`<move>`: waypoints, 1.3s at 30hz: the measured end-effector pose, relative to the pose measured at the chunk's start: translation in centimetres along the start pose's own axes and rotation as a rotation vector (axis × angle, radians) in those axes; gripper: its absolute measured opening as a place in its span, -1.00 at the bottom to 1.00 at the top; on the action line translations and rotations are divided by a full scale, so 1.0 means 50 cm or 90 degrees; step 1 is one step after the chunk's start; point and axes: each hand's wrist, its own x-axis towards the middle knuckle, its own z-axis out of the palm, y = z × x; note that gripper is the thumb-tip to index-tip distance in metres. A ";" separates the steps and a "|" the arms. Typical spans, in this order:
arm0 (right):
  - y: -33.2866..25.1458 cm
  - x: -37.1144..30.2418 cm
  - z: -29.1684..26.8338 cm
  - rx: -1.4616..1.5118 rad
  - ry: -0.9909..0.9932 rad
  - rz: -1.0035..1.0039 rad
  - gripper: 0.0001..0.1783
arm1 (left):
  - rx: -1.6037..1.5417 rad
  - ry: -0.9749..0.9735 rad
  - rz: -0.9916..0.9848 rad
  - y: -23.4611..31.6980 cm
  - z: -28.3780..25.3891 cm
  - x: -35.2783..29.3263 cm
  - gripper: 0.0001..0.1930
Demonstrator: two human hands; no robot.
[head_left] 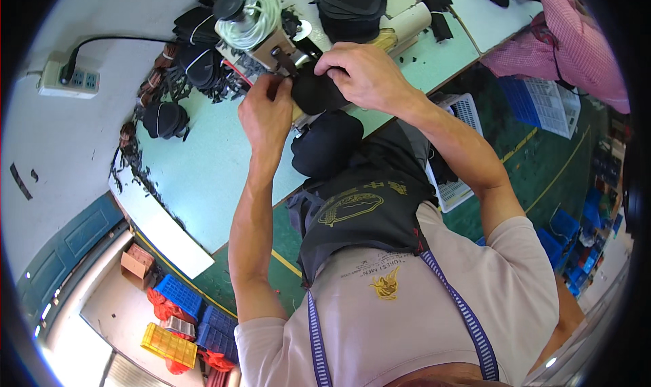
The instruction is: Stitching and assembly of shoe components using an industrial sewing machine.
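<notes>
A person in a pale T-shirt (434, 299) and a dark apron (359, 217) with a gold emblem leaned over a light green worktable (210, 163), forearms reaching up from the lower edge of the frame. Just beyond the apron a rounded black cap piece (325, 143) rested at the table's near edge.

Above it, both hands met on a second piece of black fabric (317, 92) at the base of a cream sewing machine (261, 38). The left hand (266, 112) was closed, its fingertips pinching the fabric's left edge right beside the machine's metal foot. The right hand (366, 75) curled over the top of the same piece, fingers bent and gripping it from above, so the fabric sat between the two hands and against the machine.

A coil of pale cord (261, 14) was wound around the top of the machine. To its left, black caps (165, 119) lay in a loose pile with dark scraps scattered along the table's far edge. A white power strip (68, 78) with a black cable was fixed to the wall behind.

Further back on the table more black cap pieces (349, 4) were stacked. At the far right another person in a pink checked garment (576, 41) sat near blue and white plastic crates (542, 102) on the green floor. Blue and yellow crates (180, 319) stood on the floor at the lower left.
</notes>
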 end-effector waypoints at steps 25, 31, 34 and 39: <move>0.006 -0.078 0.056 0.407 0.005 0.236 -0.63 | -0.150 -0.090 -0.045 0.013 -0.018 0.000 -0.75; -0.045 -0.098 0.034 0.564 -0.009 0.218 -0.50 | -0.275 -0.226 -0.105 -0.005 -0.051 -0.032 -0.69; -0.042 -0.104 0.084 0.632 -0.003 0.207 -0.49 | -0.272 -0.270 -0.139 -0.019 -0.059 -0.018 -0.68; -0.058 -0.101 0.111 0.770 -0.091 0.358 -0.53 | 0.023 -0.145 -0.036 -0.004 -0.070 0.000 -0.71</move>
